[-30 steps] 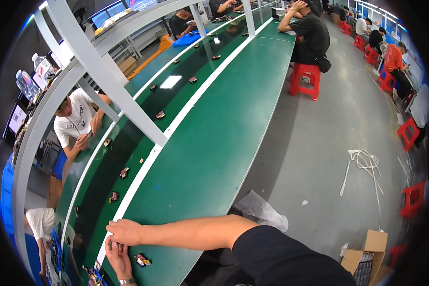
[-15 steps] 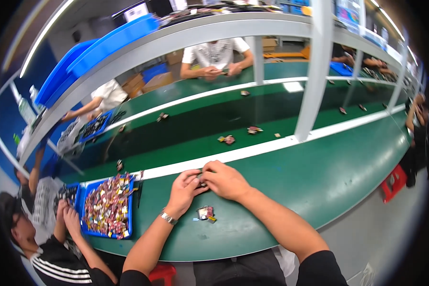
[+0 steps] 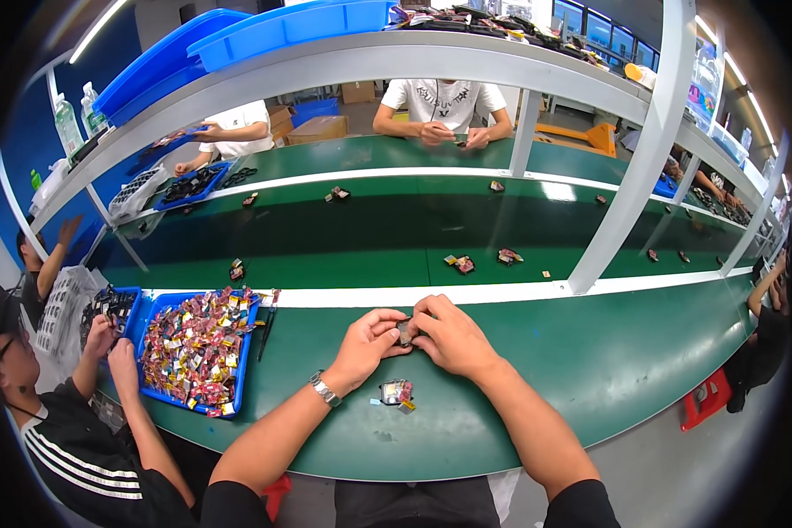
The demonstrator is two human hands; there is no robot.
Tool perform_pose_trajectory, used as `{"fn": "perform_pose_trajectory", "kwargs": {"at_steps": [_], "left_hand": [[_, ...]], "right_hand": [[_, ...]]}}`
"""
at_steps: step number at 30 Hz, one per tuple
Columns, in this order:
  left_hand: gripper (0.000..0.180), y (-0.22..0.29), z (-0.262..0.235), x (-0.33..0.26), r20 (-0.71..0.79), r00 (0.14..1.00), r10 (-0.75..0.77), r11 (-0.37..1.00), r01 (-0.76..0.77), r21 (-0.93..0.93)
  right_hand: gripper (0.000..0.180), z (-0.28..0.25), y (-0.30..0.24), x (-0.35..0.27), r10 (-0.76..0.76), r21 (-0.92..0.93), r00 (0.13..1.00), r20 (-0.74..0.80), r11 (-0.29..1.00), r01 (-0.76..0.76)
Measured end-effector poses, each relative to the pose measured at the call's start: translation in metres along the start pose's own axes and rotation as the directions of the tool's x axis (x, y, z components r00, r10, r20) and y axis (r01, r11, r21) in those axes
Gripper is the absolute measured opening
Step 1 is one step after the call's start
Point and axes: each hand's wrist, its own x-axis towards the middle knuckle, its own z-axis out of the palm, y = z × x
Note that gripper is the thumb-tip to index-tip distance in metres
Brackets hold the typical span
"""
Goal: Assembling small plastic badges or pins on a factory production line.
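Above the green table, my left hand [image 3: 365,348] and my right hand [image 3: 453,340] meet with fingertips closed on a small dark squarish casing [image 3: 404,333]. The fingers cover its edges, so its details cannot be made out. My left hand grips it from the left side, while the right thumb and fingers pinch its right side. Nearer to me lies another small dark casing [image 3: 396,392] with a pale inside, a reddish part and a yellow tab, touching neither hand.
A blue tray [image 3: 247,356] heaped with small red, white and yellow parts stands left, beside dark tweezers [image 3: 267,327]. Someone in a striped sleeve [image 3: 84,462] works there. Beyond a white rail [image 3: 361,297], a dark green belt [image 3: 326,251] carries scattered parts. A post [image 3: 638,158] rises right.
The view has shifted and levelled, so the scene sits differently in the picture. Both hands stay together on the casing, which now shows more plainly between the fingers.
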Motion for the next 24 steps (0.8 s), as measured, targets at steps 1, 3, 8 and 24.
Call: {"fn": "perform_pose_trajectory", "kwargs": {"at_steps": [1, 3, 8, 24], "left_hand": [[0.025, 0.0, -0.001, 0.0, 0.0, 1.0, 0.001, 1.0, -0.001, -0.001], [0.026, 0.0, -0.001, 0.001, 0.031, 0.999, -0.032, 0.999, 0.031, 0.033], [0.028, -0.001, -0.004, 0.001, 0.064, 0.998, -0.027, 1.0, 0.026, 0.015], [0.031, 0.011, -0.011, -0.007, 0.131, 0.989, -0.072, 0.996, 0.077, -0.037]], "right_hand": [[0.016, -0.001, 0.002, -0.001, 0.032, 0.038, 0.999, 0.04, 0.999, -0.034], [0.015, 0.0, 0.006, -0.004, 0.045, 0.065, 0.996, 0.075, 0.997, -0.05], [0.013, -0.001, -0.001, -0.005, 0.106, 0.084, 0.991, 0.078, 0.99, -0.113], [0.01, 0.003, -0.013, -0.009, 0.146, 0.205, 0.989, 0.012, 0.968, -0.146]]}}
